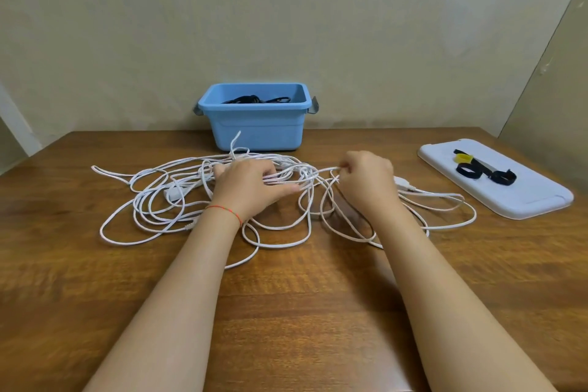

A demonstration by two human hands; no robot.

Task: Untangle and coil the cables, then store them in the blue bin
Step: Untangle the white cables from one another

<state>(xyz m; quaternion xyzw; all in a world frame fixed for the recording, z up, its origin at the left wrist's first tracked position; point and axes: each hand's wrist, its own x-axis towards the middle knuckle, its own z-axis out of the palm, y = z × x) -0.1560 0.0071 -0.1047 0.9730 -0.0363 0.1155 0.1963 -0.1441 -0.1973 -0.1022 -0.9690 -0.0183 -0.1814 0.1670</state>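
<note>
While the left hand (251, 183) lies with spread fingers on the tangled white cables (178, 200), the right hand (366, 178) pinches one strand just beside it. Thin loops sprawl on the bench (286, 312) around both hands. Beyond them stands the blue bin (257, 127), holding black cables (254, 99).

Both bare forearms reached forward from the lower edge of the view, converging slightly toward the middle. The left hand (251, 183) lay palm down with its fingers spread and gently curved, thumb stretched out to the right. A thin red string circled the left wrist. The right hand (366, 180) was held just beside it, knuckles up, its fingers curled inward and its thumb and forefinger pinched together.
</note>
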